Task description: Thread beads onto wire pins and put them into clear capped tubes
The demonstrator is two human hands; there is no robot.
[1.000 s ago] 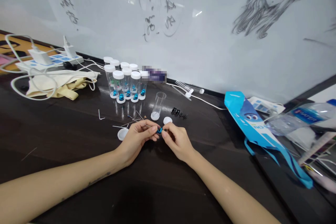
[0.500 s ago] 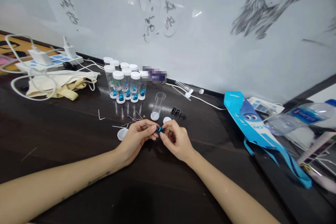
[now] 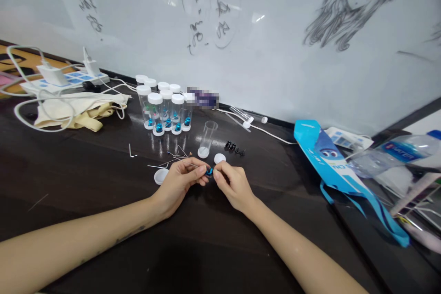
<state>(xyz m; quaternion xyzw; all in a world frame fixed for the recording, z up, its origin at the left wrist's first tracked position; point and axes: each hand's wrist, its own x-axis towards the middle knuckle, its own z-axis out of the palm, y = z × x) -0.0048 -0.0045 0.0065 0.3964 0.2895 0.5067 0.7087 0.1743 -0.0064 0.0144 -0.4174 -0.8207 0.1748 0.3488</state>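
In the head view, a small shiny blue metal part (image 3: 209,172) is pinched between the thumb and fingers of my left hand (image 3: 181,178). A thin wire-like rod (image 3: 193,164) runs along those same fingers. My right hand (image 3: 234,183) is closed in a pinch at the blue part's right side; its fingertips hide whatever they grip. Just behind the hands stands an uncapped clear tube (image 3: 208,140) with a white base. One white cap (image 3: 219,158) lies behind my right fingers, another white cap (image 3: 161,176) beside my left hand.
Several capped tubes (image 3: 155,115) holding blue parts stand at the back. Thin wires (image 3: 178,152), an L-shaped hex key (image 3: 131,151) and small black rings (image 3: 234,148) lie around. A cloth bag (image 3: 82,108) and power strip (image 3: 65,78) are left; a blue bag (image 3: 320,156) and water bottle (image 3: 396,154) right.
My right fingers have drawn in and shifted slightly, uncovering more of the white cap behind them. A dark bit seen at the blue part's right end no longer shows. My left hand has barely moved.
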